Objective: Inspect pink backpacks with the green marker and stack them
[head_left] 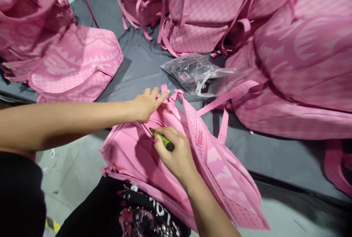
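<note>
A pink backpack (165, 178) with straps and dotted mesh panels leans over my lap against the table edge. My left hand (145, 105) lies on its top edge, one finger stretched out near the small loops and the others bent over the fabric. Gripped in my right hand (177, 152) is a green marker pen (165, 140) with dark ends. Its far end points at the bag's pink fabric just below my left hand; whether it touches cannot be seen.
A clear plastic bag (198, 74) with small dark hardware lies on the grey-covered table (137, 61). Pink backpacks stand at the left (79, 61), the back (203, 13) and the right (297, 65). Tiled floor (71, 171) shows below the table edge.
</note>
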`<act>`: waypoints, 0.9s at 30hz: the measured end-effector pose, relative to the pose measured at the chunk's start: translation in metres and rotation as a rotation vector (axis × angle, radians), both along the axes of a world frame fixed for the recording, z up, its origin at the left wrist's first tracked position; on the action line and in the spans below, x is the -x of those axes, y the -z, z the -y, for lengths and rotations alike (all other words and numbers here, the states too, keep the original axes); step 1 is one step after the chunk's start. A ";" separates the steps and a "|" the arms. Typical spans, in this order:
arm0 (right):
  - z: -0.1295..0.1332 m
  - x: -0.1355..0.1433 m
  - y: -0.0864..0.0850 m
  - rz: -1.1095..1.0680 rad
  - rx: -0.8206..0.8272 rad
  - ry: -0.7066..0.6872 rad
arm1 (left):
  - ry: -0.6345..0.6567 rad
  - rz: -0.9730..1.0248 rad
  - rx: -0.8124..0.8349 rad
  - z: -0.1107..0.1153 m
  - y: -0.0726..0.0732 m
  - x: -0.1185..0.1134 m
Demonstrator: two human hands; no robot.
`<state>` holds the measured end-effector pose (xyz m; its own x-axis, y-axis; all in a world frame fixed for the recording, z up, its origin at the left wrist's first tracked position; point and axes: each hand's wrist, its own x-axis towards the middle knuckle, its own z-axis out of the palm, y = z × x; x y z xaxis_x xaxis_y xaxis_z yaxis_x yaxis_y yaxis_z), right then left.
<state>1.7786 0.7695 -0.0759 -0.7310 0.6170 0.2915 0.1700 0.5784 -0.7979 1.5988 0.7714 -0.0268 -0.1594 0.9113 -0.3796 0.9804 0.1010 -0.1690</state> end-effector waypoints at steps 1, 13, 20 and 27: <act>-0.002 0.000 0.003 -0.001 -0.007 0.010 | 0.017 0.007 0.003 -0.001 0.000 0.001; -0.013 -0.006 0.011 -0.026 -0.147 0.051 | -0.062 0.111 -0.062 0.010 -0.008 0.009; -0.013 0.003 0.010 -0.071 -0.115 0.025 | -0.235 0.163 0.092 0.004 -0.014 0.012; -0.010 0.019 0.017 -0.102 -0.106 0.028 | -0.191 0.186 0.050 0.002 -0.008 0.020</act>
